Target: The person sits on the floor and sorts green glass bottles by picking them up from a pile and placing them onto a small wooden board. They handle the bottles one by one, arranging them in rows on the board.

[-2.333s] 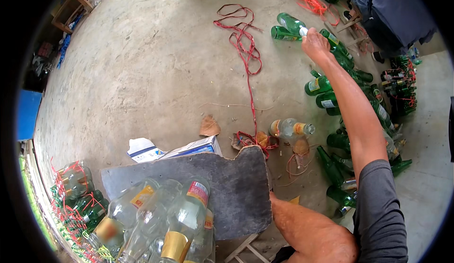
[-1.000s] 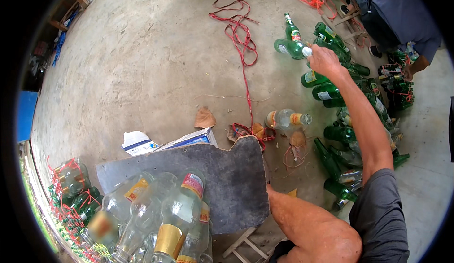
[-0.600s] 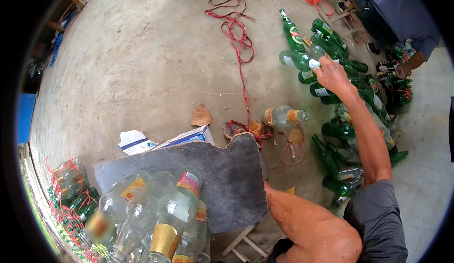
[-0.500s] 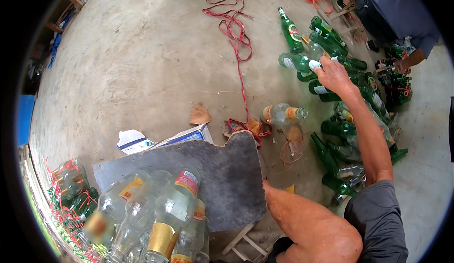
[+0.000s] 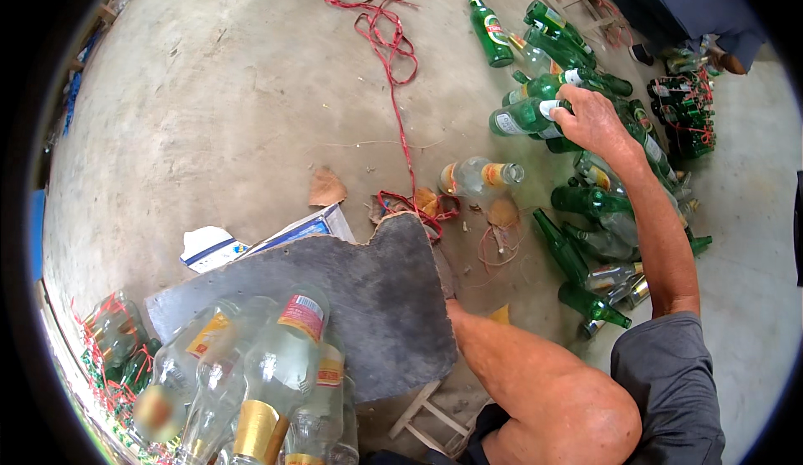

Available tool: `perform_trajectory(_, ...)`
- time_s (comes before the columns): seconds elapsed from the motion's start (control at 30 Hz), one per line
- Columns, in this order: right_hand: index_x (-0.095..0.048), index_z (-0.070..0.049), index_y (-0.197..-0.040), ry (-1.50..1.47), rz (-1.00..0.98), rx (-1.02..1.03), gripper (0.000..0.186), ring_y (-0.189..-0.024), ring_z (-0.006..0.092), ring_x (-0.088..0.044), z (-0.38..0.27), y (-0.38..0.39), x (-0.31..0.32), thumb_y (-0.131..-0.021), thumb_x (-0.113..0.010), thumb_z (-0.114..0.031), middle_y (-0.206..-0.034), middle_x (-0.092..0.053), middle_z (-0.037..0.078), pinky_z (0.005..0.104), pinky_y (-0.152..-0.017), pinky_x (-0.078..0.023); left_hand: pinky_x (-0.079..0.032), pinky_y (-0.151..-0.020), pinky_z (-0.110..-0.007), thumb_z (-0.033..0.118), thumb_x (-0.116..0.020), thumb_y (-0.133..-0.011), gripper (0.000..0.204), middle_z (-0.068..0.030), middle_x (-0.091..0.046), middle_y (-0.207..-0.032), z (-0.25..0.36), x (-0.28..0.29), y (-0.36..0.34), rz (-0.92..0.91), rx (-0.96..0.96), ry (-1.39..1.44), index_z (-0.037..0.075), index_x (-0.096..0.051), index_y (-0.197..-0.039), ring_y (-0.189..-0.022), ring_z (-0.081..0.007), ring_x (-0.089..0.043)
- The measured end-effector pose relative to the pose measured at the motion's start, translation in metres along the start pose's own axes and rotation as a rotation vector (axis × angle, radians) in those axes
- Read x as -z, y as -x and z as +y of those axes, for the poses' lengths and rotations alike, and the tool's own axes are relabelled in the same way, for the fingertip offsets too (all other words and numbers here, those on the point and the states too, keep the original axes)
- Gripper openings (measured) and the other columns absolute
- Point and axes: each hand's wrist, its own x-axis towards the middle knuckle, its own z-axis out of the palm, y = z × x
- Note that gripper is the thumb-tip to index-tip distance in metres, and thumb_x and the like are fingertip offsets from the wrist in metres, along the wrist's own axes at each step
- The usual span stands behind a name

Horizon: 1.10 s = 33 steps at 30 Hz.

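My right hand (image 5: 595, 124) reaches out to the far right, its fingers closed around the white-wrapped neck of a green glass bottle (image 5: 520, 120). That bottle lies on its side with its base toward the left. Just beyond it lies another green bottle (image 5: 535, 89), and a green bottle with a red and white label (image 5: 489, 30) rests farther off. Around and under my right forearm spreads a heap of green and clear bottles (image 5: 594, 203). My left hand does not show. Several clear bottles (image 5: 280, 356) lie bunched at the lower left over a dark board (image 5: 376, 298).
A clear bottle (image 5: 483, 176) lies apart on the concrete floor, near a tangled red strap (image 5: 393, 51). Cardboard pieces (image 5: 326, 187) lie beyond the board. Bundles of tied bottles stand at lower left (image 5: 117, 331) and far right (image 5: 686, 114), beside another person (image 5: 686, 1).
The view has shifted slightly right and farther down. My right hand has come a little nearer with a green bottle's neck in its grip, and another green bottle now shows beyond it.
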Motion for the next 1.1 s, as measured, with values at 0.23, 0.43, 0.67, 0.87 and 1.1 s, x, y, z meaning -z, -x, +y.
perform_trajectory(0.23,-0.068,0.003,-0.102,0.016,-0.039,-0.096,0.032,-0.090,0.0498,-0.068,0.014,0.023,-0.001,-0.093,-0.068,-0.028,-0.086,-0.070,0.029,0.0573,-0.082,-0.051,-0.055,-0.092,-0.052,0.001,-0.073,-0.082,0.003,-0.0108,-0.077,-0.091,-0.003,-0.001,0.000,0.017,-0.024,0.013,0.000,-0.073,-0.079,-0.091,-0.0338,-0.066)
perform_trajectory(0.43,-0.070,0.000,-0.105,0.058,-0.016,-0.130,0.032,-0.092,0.0491,-0.069,0.016,0.026,0.001,-0.092,-0.069,-0.029,-0.089,-0.072,0.028,0.0564,-0.083,-0.053,-0.055,-0.090,-0.051,0.002,-0.074,-0.082,0.004,-0.0109,-0.077,-0.090,-0.007,-0.001,0.004,0.019,-0.041,0.022,0.000,-0.072,-0.079,-0.090,-0.0331,-0.066)
perform_trajectory(0.67,-0.070,-0.002,-0.108,0.107,0.014,-0.137,0.032,-0.091,0.0492,-0.070,0.019,0.026,-0.001,-0.092,-0.069,-0.030,-0.090,-0.073,0.027,0.0576,-0.083,-0.054,-0.054,-0.090,-0.050,0.003,-0.075,-0.081,0.005,-0.0106,-0.077,-0.091,-0.002,-0.003,0.003,0.030,-0.004,0.026,0.000,-0.072,-0.079,-0.090,-0.0328,-0.066)
perform_trajectory(0.87,-0.066,-0.006,-0.112,0.207,0.071,-0.064,0.035,-0.096,0.0471,-0.069,0.022,0.030,-0.002,-0.094,-0.071,-0.035,-0.098,-0.070,0.023,0.0586,-0.084,-0.054,-0.054,-0.093,-0.049,0.003,-0.075,-0.081,0.004,-0.0100,-0.078,-0.091,0.001,-0.001,-0.002,0.001,-0.014,-0.013,0.001,-0.073,-0.078,-0.091,-0.0325,-0.066)
perform_trajectory(1.1,-0.063,-0.006,-0.114,0.414,0.103,-0.007,0.035,-0.107,0.0407,-0.066,-0.008,0.029,0.023,-0.090,-0.077,-0.027,-0.108,-0.062,0.018,0.0544,-0.085,-0.056,-0.054,-0.094,-0.049,0.003,-0.076,-0.081,0.006,-0.0094,-0.078,-0.090,-0.004,-0.002,0.000,0.016,-0.016,-0.011,0.001,-0.073,-0.077,-0.092,-0.0323,-0.067)
